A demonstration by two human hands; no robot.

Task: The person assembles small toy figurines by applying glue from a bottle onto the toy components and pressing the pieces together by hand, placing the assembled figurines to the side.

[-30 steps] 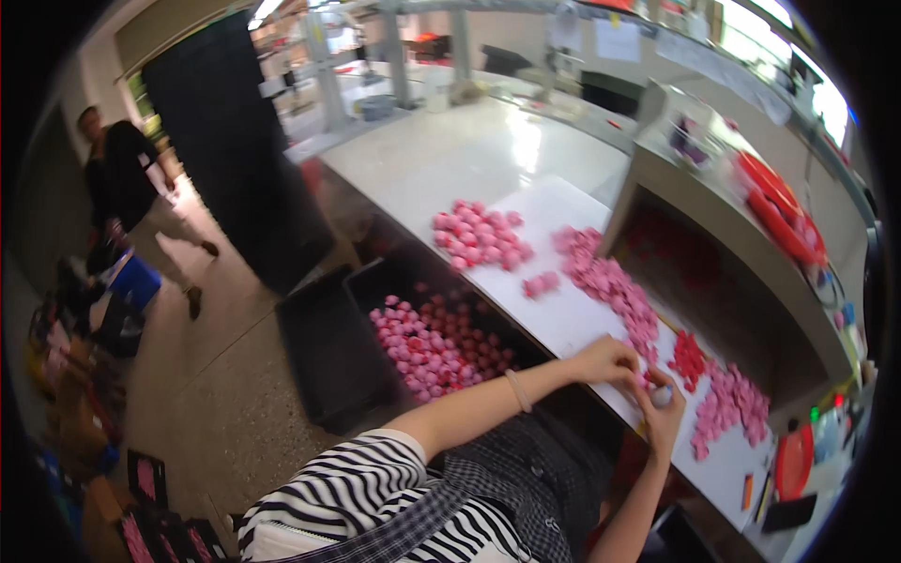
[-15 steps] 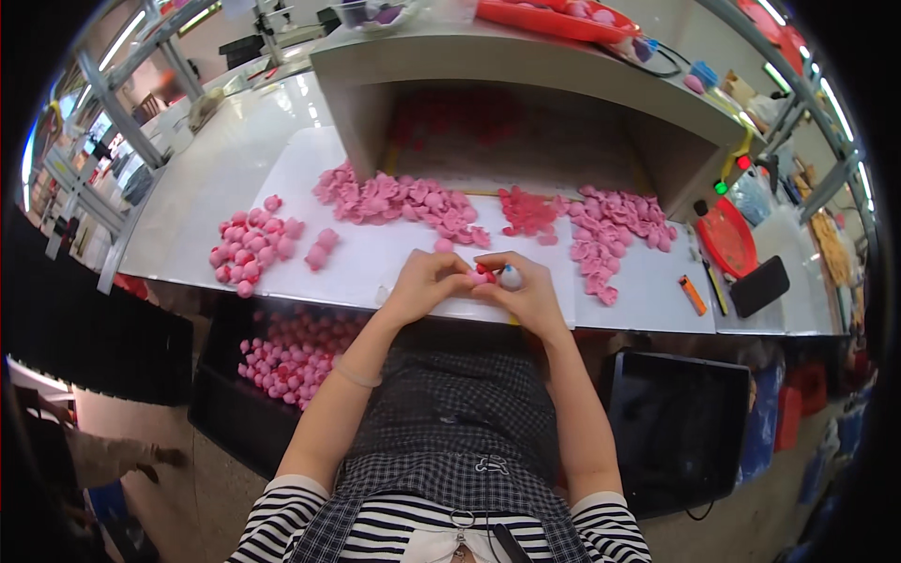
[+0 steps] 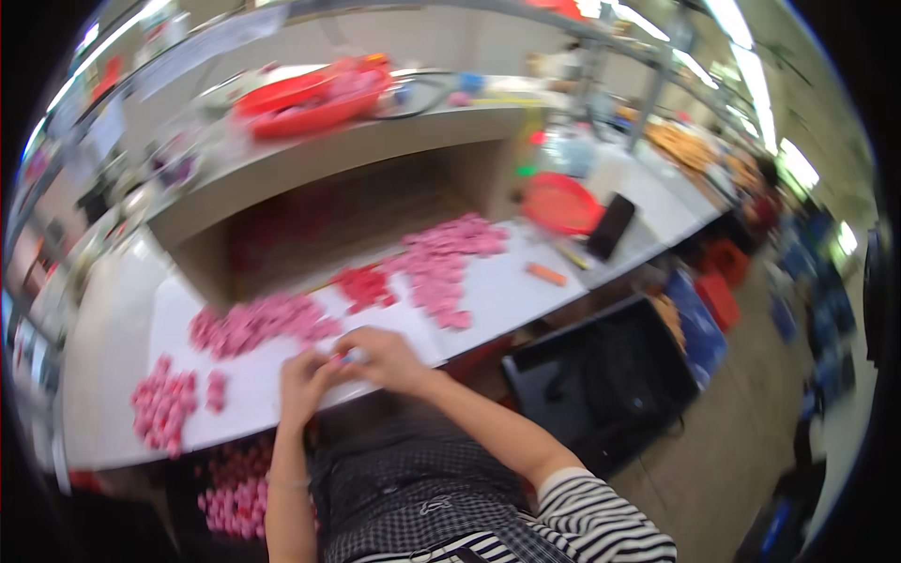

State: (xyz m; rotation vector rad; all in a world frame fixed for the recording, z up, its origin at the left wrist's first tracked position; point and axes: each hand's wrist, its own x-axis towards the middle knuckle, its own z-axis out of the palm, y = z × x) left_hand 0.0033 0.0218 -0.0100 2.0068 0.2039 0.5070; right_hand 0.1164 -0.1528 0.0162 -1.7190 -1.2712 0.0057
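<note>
My left hand (image 3: 302,383) and my right hand (image 3: 389,360) meet just above the near edge of the white worktable (image 3: 253,403). Between their fingertips they pinch a small pink-and-red piece (image 3: 336,359), mostly covered and blurred. A small whitish-blue thing (image 3: 356,355) shows at my right fingers; its kind is unclear. Beyond the hands lie a heap of pink petal-like pieces (image 3: 258,324), a small pile of red pieces (image 3: 364,287) and another pink heap (image 3: 446,258). On the left, round pink-and-red pieces (image 3: 162,403) are gathered beside a small pink cluster (image 3: 217,390).
A grey shelf (image 3: 347,150) spans the table's back, with a red tray (image 3: 314,94) on top. To the right are a red dish (image 3: 563,204), a dark phone-like slab (image 3: 612,227) and an orange stick (image 3: 546,274). Below, a black tray (image 3: 526,389) and pink balls (image 3: 235,507).
The view has swung to the right and blurred, so the table sits tilted and further left. Both hands stay together on the small piece.
</note>
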